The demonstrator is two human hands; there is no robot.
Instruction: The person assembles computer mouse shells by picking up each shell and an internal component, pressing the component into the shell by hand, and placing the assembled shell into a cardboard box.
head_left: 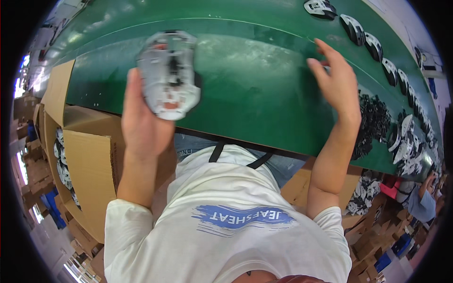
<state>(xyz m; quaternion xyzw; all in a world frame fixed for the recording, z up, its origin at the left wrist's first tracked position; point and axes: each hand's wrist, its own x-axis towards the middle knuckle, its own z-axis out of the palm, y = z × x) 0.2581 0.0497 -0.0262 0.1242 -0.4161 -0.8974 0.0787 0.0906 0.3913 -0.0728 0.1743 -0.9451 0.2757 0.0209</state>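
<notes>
My left hand (147, 125) holds up an oval grey-white plastic shell (163, 89), gripping its lower left side over the near left part of the green table (250, 94). A dark strip runs down the shell's middle, with reddish patches at both ends; motion blurs its finer detail. Over the right part of the table, my right hand (337, 80) has its thumb and forefinger apart, and no object shows between them. Just right of its wrist lies a heap of small black parts (370, 125).
White-and-black shells (352, 29) line the table's far right side in a curved row. More shells (408, 144) are piled beyond the black heap. An open cardboard box (89, 155) with white-and-black parts stands at left. Another person (421, 203) is at far right.
</notes>
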